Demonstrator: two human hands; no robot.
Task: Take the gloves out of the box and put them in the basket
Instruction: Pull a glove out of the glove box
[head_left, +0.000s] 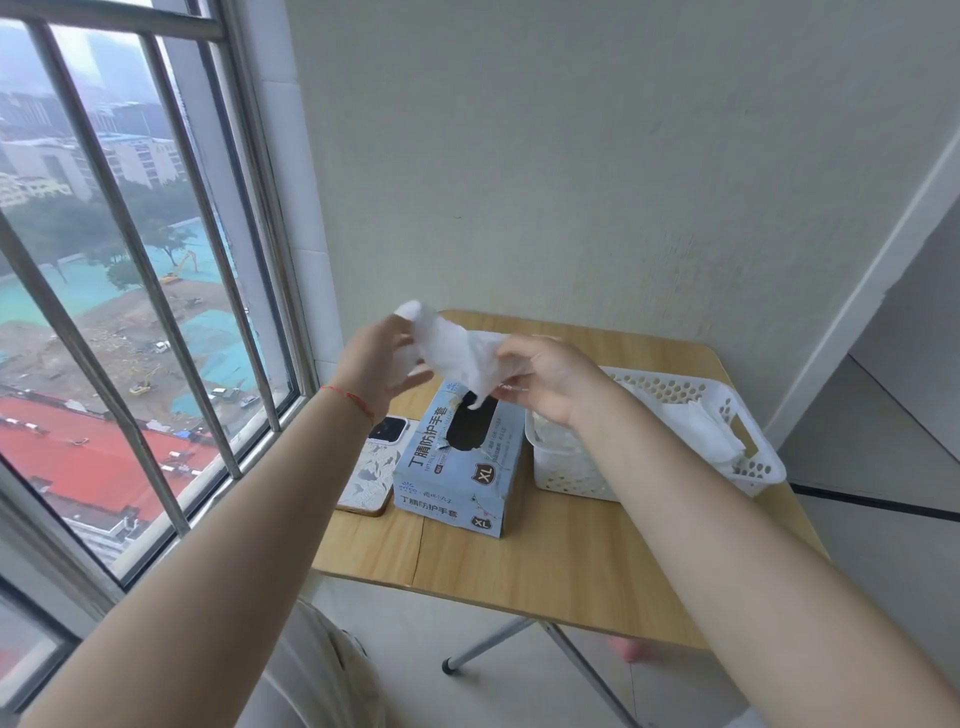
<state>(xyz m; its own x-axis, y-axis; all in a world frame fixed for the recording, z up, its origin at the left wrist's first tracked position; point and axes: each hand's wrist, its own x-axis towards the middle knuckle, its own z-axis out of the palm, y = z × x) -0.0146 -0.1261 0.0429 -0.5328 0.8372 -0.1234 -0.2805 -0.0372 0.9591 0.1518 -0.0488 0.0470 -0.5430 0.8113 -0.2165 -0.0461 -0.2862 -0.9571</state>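
Bench (545, 582) w/ wood top nearest me; phone (370, 467) lies at left, touching box (457, 467), which sits mid-bench w/ its dark opening up. Basket (748, 457) just right of box, white gloves (706, 431) already inside. Above box, my left hand (376, 364) & right hand (545, 376) both pinch one white glove (457, 348), stretched between them, its tip hanging over the opening.

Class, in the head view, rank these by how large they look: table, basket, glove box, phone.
1. Table
2. Basket, partly hidden by the right forearm
3. Glove box, which looks close to the basket, so that order is unsure
4. Phone
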